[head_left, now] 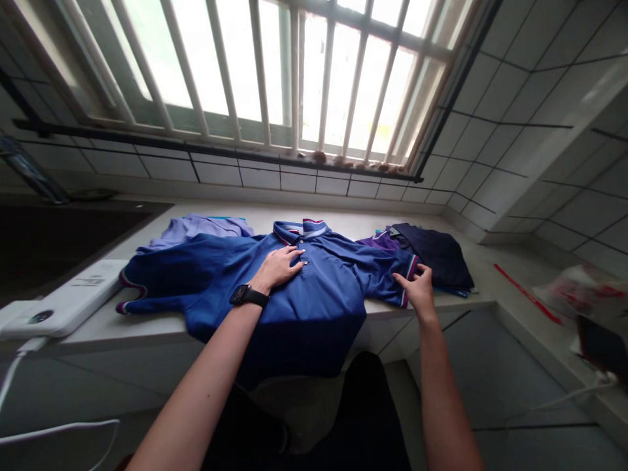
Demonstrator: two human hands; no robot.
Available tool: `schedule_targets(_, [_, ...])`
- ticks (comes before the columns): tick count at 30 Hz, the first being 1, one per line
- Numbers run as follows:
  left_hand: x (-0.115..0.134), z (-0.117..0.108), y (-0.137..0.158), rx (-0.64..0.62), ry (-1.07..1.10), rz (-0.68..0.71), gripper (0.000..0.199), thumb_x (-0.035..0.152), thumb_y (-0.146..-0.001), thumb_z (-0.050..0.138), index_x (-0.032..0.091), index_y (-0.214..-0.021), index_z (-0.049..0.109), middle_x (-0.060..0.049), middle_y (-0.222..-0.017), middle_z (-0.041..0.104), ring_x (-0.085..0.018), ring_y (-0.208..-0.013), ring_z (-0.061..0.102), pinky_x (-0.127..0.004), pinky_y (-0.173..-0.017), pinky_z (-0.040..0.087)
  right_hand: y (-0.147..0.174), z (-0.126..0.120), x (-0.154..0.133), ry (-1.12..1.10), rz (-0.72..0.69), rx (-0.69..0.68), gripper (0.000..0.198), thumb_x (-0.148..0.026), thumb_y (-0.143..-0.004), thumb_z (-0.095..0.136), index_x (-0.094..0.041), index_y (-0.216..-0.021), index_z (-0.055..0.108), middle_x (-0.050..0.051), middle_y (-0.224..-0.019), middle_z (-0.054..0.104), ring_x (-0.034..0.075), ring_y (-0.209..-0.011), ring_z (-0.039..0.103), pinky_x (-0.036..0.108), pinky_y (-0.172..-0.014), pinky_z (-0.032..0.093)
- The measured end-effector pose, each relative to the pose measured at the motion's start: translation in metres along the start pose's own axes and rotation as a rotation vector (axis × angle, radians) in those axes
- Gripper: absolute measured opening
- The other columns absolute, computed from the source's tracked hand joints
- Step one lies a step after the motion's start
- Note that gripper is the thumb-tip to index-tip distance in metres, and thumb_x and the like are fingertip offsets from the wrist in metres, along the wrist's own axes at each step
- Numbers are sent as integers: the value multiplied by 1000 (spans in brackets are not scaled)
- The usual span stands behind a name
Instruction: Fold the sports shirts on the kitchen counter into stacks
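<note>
A blue polo shirt (324,288) with striped collar and cuffs lies spread on the white counter, its lower part hanging over the front edge. My left hand (282,268), below a black watch (249,296), rests flat with fingers stretched on the chest beside the button placket. At the right sleeve's striped cuff, my right hand (417,288) pinches the fabric between thumb and fingers. Behind that sleeve sits a pile of folded dark navy clothes (434,252) with some purple cloth (380,241). Lavender cloth (206,227) lies behind the left sleeve.
A white power bank-like box (81,294) with a cable stands at the counter's left, near a dark sink or hob area (63,242). To the right are a red strip (527,293), a clear plastic bag (579,288) and a dark phone-like object (606,347). A barred window (267,72) is behind.
</note>
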State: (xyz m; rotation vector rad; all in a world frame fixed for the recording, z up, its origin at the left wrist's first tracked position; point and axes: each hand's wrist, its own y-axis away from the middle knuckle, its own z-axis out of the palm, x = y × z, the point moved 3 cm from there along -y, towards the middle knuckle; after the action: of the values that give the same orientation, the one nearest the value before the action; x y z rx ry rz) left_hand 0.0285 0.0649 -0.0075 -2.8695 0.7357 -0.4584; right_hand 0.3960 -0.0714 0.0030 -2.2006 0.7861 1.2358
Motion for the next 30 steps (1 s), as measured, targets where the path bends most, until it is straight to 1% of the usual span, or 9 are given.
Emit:
schedule_targets(4, [-2,2,-1,19,26,11,51,44,-99,51,24,-144,65,-9,-156,59,-27,-145,54,-42,-123,40,-7,10,-13,-239,-154,22,74,-46,-68,77,-20,-131,47,15,-125,69,28,-112,71,43,-104,55])
schedule_targets(7, [-4,3,-2,27,46,19,50,46,-99,51,25,-142,65,-8,-153,62,-25,-145,53,-41,-123,39,-12,14,-42,-115,-310,54,66,-36,-71,73,-20,-131,50,16,-134,63,30,-126,63,45,-113,49])
schedule_targets(9, [-5,3,-2,25,48,21,51,47,-99,50,25,-143,65,-8,-153,62,-24,-145,53,-41,-123,39,-11,22,-67,-35,-381,-15,68,-30,-72,72,-21,-136,48,16,-137,62,31,-129,62,45,-113,49])
schedule_targets(13, [-5,3,-2,13,43,20,54,48,-100,48,23,-145,63,-9,-154,61,-25,-146,52,-41,-124,38,1,45,-105,-135,-335,-320,68,-40,-81,71,-24,-141,44,14,-125,68,27,-100,73,42,-85,64])
schedule_targets(15, [-5,3,-1,16,44,21,53,47,-100,48,23,-145,64,-9,-155,60,-25,-146,52,-40,-124,38,7,53,-111,-243,-273,-461,61,-51,-90,61,-26,-143,42,11,-117,71,22,-78,72,38,-65,65])
schedule_targets(17, [-5,3,-1,22,48,25,52,47,-100,49,24,-144,64,-9,-156,59,-24,-146,53,-40,-123,39,10,57,-109,-253,-256,-525,52,-52,-97,51,-25,-141,45,10,-111,74,20,-69,70,37,-59,63])
schedule_targets(20, [-5,3,0,30,54,35,52,47,-100,50,25,-144,65,-8,-155,60,-24,-146,53,-39,-123,39,14,62,-97,-12,-355,-557,37,-40,-98,52,-20,-128,61,11,-110,77,23,-89,75,41,-81,65])
schedule_targets(24, [-4,3,0,21,53,35,53,48,-101,48,23,-145,64,-9,-150,64,-24,-146,52,-39,-123,39,27,74,-83,407,-582,-588,40,-31,-95,62,-20,-132,69,14,-143,67,27,-136,61,41,-118,45])
schedule_targets(30, [-5,3,0,27,68,35,51,49,-100,50,25,-143,65,-8,-151,64,-24,-146,52,-40,-124,38,30,100,-82,754,-510,-622,55,-47,-107,43,-25,-157,50,11,-171,36,31,-157,35,58,-125,32])
